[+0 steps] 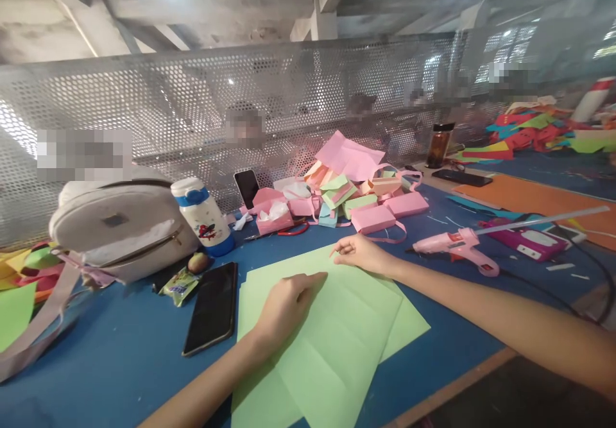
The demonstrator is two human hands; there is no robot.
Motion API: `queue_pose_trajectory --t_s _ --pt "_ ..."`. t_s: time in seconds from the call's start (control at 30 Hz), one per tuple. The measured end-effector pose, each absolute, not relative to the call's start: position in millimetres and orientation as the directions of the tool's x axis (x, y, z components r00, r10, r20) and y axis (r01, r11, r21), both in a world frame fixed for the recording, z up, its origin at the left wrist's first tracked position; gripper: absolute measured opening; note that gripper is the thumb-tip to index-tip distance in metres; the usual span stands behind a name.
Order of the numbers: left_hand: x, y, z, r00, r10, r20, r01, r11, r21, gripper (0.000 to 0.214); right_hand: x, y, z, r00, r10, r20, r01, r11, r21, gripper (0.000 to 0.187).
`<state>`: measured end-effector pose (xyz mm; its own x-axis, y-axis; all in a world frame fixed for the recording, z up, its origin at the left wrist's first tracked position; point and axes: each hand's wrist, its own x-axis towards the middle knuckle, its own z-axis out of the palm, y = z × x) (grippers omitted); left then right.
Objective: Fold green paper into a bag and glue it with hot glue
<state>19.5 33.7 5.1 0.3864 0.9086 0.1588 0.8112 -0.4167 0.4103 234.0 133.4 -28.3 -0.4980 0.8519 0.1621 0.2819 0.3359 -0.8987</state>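
A stack of light green paper sheets (337,338) lies on the blue table (120,344) in front of me. My left hand (286,303) rests on the top sheet near its left side, fingers curled and pressing down. My right hand (360,253) is at the sheet's far edge, fingers bent and pinching that edge. Fold lines cross the top sheet.
A black phone (212,306) and a snack packet (179,282) lie left of the paper. A white bag (120,226) and bottle (205,216) stand further left. Pink and green paper boxes (366,203) pile behind. A pink glue gun (455,245) lies right. Perforated metal screen (289,94) backs the table.
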Motion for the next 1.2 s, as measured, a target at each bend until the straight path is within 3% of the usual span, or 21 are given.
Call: queue_pose_trajectory --t_s 0.23,0.37,0.6,0.73,0.93,1.07,1.2 --pt "27 27 8 0.455 0.891 -0.003 0.878 -0.449 -0.165 0.051 236 125 -19 -0.499 0.815 0.296 0.446 0.534 -0.718 0.011" --pt "31 24 9 0.464 0.885 -0.025 0.829 -0.444 -0.339 0.053 235 121 -17 -0.551 0.76 0.345 0.531 0.638 -0.558 0.008" --pt "36 16 7 0.464 0.886 0.024 0.816 -0.416 -0.402 0.06 229 116 -20 -0.594 0.716 0.368 0.649 0.696 -0.308 0.013" --pt "38 19 7 0.605 0.792 0.082 0.725 -0.506 -0.467 0.052 228 113 -17 -0.6 0.693 0.4 0.675 0.706 -0.211 0.02" --pt "26 38 7 0.81 0.584 -0.045 0.549 -0.784 -0.289 0.061 227 111 -17 -0.61 0.67 0.424 0.679 0.718 -0.157 0.017" --pt "17 38 4 0.777 0.623 -0.09 0.582 -0.766 -0.272 0.066 228 111 -16 -0.628 0.653 0.424 0.662 0.734 -0.15 0.017" --pt "4 21 1 0.765 0.643 -0.03 0.619 -0.747 -0.243 0.067 227 109 -14 -0.63 0.647 0.43 0.655 0.74 -0.153 0.018"
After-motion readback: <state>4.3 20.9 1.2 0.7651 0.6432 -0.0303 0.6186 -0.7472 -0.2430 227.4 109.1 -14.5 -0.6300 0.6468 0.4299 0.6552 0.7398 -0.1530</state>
